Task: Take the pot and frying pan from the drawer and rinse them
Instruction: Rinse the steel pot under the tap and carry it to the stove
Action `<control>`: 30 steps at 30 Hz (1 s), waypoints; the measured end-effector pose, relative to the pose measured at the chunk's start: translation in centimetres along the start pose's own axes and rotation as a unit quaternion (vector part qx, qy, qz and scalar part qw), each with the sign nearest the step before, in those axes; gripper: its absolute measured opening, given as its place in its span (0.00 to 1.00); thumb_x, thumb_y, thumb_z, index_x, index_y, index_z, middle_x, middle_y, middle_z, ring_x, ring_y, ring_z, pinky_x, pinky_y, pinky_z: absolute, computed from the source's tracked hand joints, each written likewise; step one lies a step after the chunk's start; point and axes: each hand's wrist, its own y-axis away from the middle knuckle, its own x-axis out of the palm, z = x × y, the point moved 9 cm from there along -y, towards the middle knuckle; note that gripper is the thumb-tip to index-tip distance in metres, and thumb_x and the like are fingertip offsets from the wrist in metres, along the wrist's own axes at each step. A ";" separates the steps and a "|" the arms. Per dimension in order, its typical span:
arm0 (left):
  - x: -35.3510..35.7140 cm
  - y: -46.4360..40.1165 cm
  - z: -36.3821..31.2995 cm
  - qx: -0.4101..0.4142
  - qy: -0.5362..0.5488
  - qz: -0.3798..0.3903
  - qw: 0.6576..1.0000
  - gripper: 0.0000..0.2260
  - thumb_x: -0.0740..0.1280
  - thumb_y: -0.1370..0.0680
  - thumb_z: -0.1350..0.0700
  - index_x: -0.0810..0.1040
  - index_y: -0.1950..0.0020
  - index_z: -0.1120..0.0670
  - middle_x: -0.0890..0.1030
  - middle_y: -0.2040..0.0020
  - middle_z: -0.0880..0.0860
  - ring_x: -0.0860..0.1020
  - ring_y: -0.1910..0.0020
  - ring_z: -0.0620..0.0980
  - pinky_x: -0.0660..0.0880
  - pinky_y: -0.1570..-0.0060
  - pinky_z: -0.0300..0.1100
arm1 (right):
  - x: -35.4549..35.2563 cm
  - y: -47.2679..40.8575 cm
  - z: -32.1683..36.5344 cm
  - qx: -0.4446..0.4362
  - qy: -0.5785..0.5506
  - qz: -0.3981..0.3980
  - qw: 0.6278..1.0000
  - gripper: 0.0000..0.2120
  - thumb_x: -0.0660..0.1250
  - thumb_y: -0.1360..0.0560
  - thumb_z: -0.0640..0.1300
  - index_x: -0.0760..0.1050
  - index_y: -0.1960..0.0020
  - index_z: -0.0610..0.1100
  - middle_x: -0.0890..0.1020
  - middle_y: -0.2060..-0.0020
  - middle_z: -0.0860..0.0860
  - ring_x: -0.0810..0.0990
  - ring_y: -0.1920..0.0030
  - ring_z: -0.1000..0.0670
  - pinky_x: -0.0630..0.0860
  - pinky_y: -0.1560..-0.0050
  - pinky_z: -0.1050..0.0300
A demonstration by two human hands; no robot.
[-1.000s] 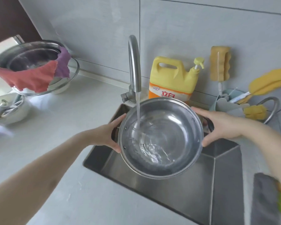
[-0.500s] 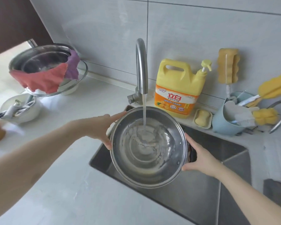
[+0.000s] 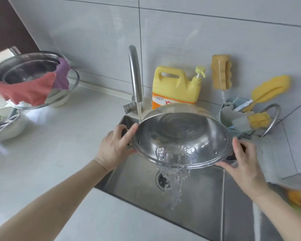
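- My left hand (image 3: 116, 146) grasps the pot (image 3: 182, 136) at its 9 o'clock side, fingers curled about the dark side handle, forefinger laid along the rim.
- My right hand (image 3: 241, 162) holds the pot at its 4 o'clock side: thumb up against the rim, fingers wrapped under the dark handle there.
- Countertop (image 3: 50, 153): pale surface spanning the frame from 7 to 10 o'clock, bearing the sink cut-out.
- Sink (image 3: 207, 206): steel basin below the pot, toward 5 o'clock of the frame; drain (image 3: 163, 180) at its floor, directly beneath the pot's lower rim.
- Pot: stainless steel, held above the sink and tilted so its mouth faces me; water (image 3: 172, 169) spills over the rim at 6 o'clock and falls toward the drain.
- Stacked bowls (image 3: 33, 66): at 10 o'clock of the frame, steel bowl set in a glass one, with a red cloth (image 3: 24, 91) and a purple cloth (image 3: 62, 75) draped over the edge.
- Detergent jug (image 3: 175, 84): yellow, pump-topped, standing at 12 o'clock of the pot, its base hidden behind the pot.
- Faucet (image 3: 135, 75): curved steel spout at 11 o'clock of the pot; its stream runs down just beside the pot's rim near my left forefinger.
- Blue caddy (image 3: 233, 117): at 2 o'clock of the pot, holding yellow sponge brushes (image 3: 269, 89).
- White bowl (image 3: 7, 122): at 9 o'clock of the frame, contents unclear.
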 end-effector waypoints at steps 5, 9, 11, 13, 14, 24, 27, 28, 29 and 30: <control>-4.4 -2.6 -1.5 0.042 -0.013 -0.129 0.991 0.43 0.80 0.33 0.46 0.56 0.27 0.48 0.68 0.49 0.58 0.75 0.67 0.58 0.77 0.70 0.48 | -6.1 -2.5 1.9 -0.071 0.052 -0.101 0.991 0.33 0.75 0.31 0.44 0.60 0.34 0.42 0.65 0.47 0.38 0.69 0.51 0.40 0.72 0.43 0.58; -6.5 -3.9 -2.3 0.072 -0.033 -0.174 0.982 0.52 0.78 0.31 0.46 0.44 0.20 0.45 0.67 0.50 0.59 0.70 0.62 0.55 0.73 0.67 0.46 | -8.6 -4.0 2.5 -0.104 0.062 -0.128 0.984 0.25 0.65 0.23 0.53 0.60 0.36 0.40 0.65 0.47 0.37 0.68 0.51 0.39 0.71 0.44 0.56; -6.7 -4.0 -2.4 0.072 -0.034 -0.167 0.983 0.52 0.78 0.30 0.46 0.43 0.20 0.45 0.67 0.49 0.59 0.70 0.62 0.56 0.73 0.67 0.47 | -8.8 -4.2 2.5 -0.106 0.072 -0.131 0.983 0.26 0.67 0.25 0.51 0.60 0.36 0.40 0.66 0.47 0.36 0.68 0.51 0.38 0.70 0.43 0.59; -6.0 -3.5 -2.2 0.064 -0.026 -0.146 0.987 0.50 0.78 0.31 0.46 0.47 0.21 0.45 0.68 0.50 0.59 0.72 0.64 0.56 0.74 0.68 0.47 | -8.2 -3.9 2.5 -0.111 0.055 -0.115 0.986 0.29 0.67 0.25 0.51 0.58 0.31 0.43 0.66 0.46 0.36 0.69 0.50 0.39 0.68 0.40 0.65; -5.4 -2.9 -2.0 0.056 -0.021 -0.131 0.990 0.49 0.78 0.31 0.46 0.48 0.21 0.45 0.68 0.50 0.59 0.73 0.65 0.57 0.74 0.69 0.46 | -7.5 -3.6 2.4 -0.116 0.046 -0.101 0.987 0.33 0.67 0.26 0.51 0.56 0.27 0.46 0.67 0.46 0.36 0.70 0.50 0.39 0.66 0.37 0.67; 2.1 7.8 3.0 -0.102 0.007 0.071 0.992 0.33 0.62 0.27 0.35 0.64 0.30 0.55 0.70 0.50 0.56 0.77 0.69 0.58 0.76 0.73 0.46 | 6.5 0.5 2.1 -0.016 -0.055 0.167 0.984 0.66 0.84 0.44 0.44 0.44 0.21 0.57 0.69 0.44 0.43 0.79 0.55 0.45 0.82 0.66 0.52; 2.1 9.4 5.5 -0.157 -0.005 0.105 0.982 0.35 0.61 0.29 0.32 0.66 0.31 0.54 0.70 0.50 0.54 0.77 0.69 0.59 0.78 0.73 0.48 | 9.0 -0.7 3.5 -0.031 -0.082 0.181 0.980 0.67 0.85 0.45 0.42 0.45 0.21 0.57 0.69 0.45 0.45 0.75 0.56 0.51 0.79 0.65 0.57; 1.8 9.7 6.2 -0.169 -0.011 0.109 0.980 0.35 0.62 0.31 0.32 0.66 0.31 0.53 0.70 0.50 0.54 0.77 0.69 0.59 0.78 0.73 0.49 | 9.6 -1.2 3.9 -0.042 -0.085 0.179 0.979 0.66 0.85 0.45 0.42 0.45 0.21 0.56 0.69 0.45 0.45 0.73 0.55 0.52 0.78 0.65 0.58; 1.5 9.9 6.9 -0.178 -0.015 0.110 0.978 0.35 0.62 0.31 0.32 0.66 0.31 0.53 0.70 0.51 0.54 0.77 0.69 0.59 0.78 0.73 0.49 | 10.1 -1.8 4.3 -0.052 -0.087 0.176 0.979 0.66 0.85 0.44 0.42 0.45 0.21 0.56 0.69 0.45 0.45 0.72 0.54 0.52 0.79 0.64 0.57; 1.3 10.2 7.5 -0.186 -0.016 0.111 0.976 0.35 0.61 0.29 0.31 0.66 0.31 0.53 0.70 0.51 0.55 0.78 0.70 0.58 0.78 0.73 0.49 | 10.7 -2.3 4.6 -0.059 -0.090 0.174 0.979 0.65 0.85 0.44 0.42 0.45 0.21 0.56 0.69 0.45 0.45 0.72 0.52 0.52 0.79 0.63 0.56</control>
